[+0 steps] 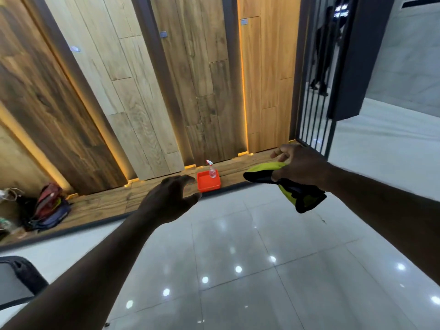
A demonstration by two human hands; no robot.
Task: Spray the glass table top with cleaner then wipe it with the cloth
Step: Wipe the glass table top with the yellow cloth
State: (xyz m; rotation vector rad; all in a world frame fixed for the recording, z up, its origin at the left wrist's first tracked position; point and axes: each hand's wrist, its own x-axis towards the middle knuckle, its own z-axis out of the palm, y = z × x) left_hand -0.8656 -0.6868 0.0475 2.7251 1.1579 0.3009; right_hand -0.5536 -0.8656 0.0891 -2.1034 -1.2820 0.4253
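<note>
Left forearm [95,270] comes up from the bottom edge, nearest thing in shot. The left hand [170,198] at its end is palm down, with fingers spread and loosely curled, holding nothing. Below-left of that arm is the corner of a dark chair frame [21,279], cut off by the edge.

Under both hands is a glossy pale tile floor [238,246] with grid joints and round light reflections. Far left of the left hand, a pile of bags [51,206] sits on a low wood-look ledge [107,203] along the foot of the wall. Beyond both hands the wall is tall wood-look panels [133,91] in mixed tones, with dark dividers and warm strip light in the gaps.

Just past the left fingertips, between the hands, a red tray [209,186] sits on the ledge. A clear spray bottle [212,171] stands upright in its far right corner.

Right hand [300,163] is well apart from the left, fingers curled round a yellow-green cloth [289,190] with black edging. The cloth is bunched, its ends sticking out either side of the fist, held in the air above the floor.

Beyond the right hand is a black slatted screen [314,103] with a person [326,51] standing behind it, blurred.
</note>
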